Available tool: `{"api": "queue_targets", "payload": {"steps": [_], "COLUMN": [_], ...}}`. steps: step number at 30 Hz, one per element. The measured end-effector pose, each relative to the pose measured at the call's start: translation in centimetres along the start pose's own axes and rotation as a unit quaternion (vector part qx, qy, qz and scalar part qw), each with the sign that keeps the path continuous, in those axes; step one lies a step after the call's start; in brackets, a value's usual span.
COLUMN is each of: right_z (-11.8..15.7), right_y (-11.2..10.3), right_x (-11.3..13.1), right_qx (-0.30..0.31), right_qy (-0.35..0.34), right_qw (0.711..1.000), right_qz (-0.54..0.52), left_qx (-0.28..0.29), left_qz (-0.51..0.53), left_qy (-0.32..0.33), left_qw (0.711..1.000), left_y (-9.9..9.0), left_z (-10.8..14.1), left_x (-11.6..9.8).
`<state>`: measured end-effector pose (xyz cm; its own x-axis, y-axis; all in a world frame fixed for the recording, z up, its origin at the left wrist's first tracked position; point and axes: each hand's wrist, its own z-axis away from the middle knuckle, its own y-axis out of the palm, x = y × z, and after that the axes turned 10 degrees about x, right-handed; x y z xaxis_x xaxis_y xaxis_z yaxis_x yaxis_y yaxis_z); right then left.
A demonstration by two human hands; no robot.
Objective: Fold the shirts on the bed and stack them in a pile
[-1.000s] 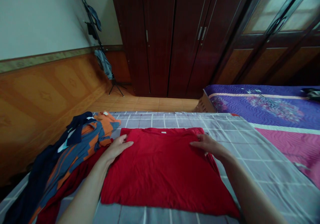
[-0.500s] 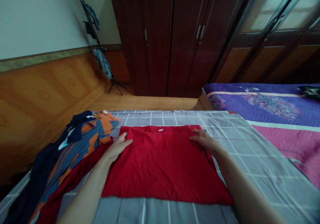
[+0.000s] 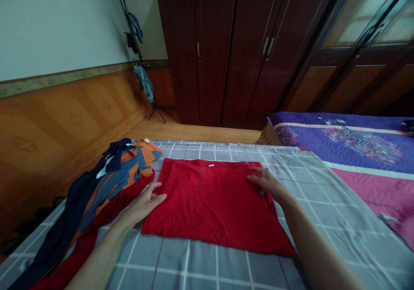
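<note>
A red garment (image 3: 213, 203) lies spread flat, with a small white label at its upper edge; whether it is a shirt or a pair of shorts I cannot tell. At its left edge, my left hand (image 3: 147, 203) rests with thumb and forefinger apart. My right hand (image 3: 265, 181) lies on the upper right corner, its thumb and forefinger stretched over the cloth, the other fingers partly hidden beneath. Beneath the garment is a grey checked bedsheet (image 3: 181, 264). Just left of it lies a pile of clothes (image 3: 110, 186) in navy, blue-orange stripes and dark red.
A second bed with a purple and pink cover (image 3: 359, 141) stands at the right. Dark wooden wardrobes (image 3: 213, 87) line the far wall. A coat stand (image 3: 139, 48) with items hung on it is in the far left corner.
My left hand has slid down along the garment's left edge, fingers spreading. The garment's lower left corner has shifted up and inward. My right hand stays by the upper right corner. The view has shifted slightly.
</note>
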<state>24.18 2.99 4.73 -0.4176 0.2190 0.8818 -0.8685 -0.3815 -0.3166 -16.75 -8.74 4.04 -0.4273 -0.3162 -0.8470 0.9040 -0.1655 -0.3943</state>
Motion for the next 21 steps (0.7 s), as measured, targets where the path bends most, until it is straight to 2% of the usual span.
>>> {"api": "queue_targets", "payload": {"steps": [3, 6, 9, 12, 14, 17, 21], "right_z": [2.3, 6.0, 10.4, 13.7, 14.9, 15.5, 15.5], "right_y": [-0.7, -1.1, -0.5, 0.9, 1.8, 2.3, 1.9], "right_x": [-1.2, -3.7, -6.3, -7.7, -8.2, -8.8, -9.2], "right_qx": [0.01, 0.01, -0.016, -0.057, -0.057, -0.045, -0.088], "right_qy": [0.038, 0.025, -0.005, 0.019, 0.033, 0.03, 0.021], "right_qw": [0.999, 0.999, 0.994, 0.983, 0.982, 0.993, 0.996], "right_qz": [0.02, 0.047, 0.109, 0.174, 0.174, 0.102, 0.015], "left_qx": [0.026, 0.038, -0.013, -0.047, -0.045, -0.028, -0.002], "left_qz": [0.007, 0.042, 0.011, -0.041, -0.036, 0.011, 0.048], "left_qy": [0.008, 0.023, 0.039, 0.046, 0.043, 0.027, 0.026], "left_qw": [1.0, 0.998, 0.999, 0.997, 0.997, 0.999, 0.998], "left_y": [-0.2, -0.3, 0.0, 0.6, 0.9, 0.7, 0.0], "left_z": [2.4, 3.9, 4.7, 5.0, 5.2, 5.4, 6.0], "left_x": [1.2, 2.6, 4.2, 5.4, 5.8, 5.5, 4.8]}}
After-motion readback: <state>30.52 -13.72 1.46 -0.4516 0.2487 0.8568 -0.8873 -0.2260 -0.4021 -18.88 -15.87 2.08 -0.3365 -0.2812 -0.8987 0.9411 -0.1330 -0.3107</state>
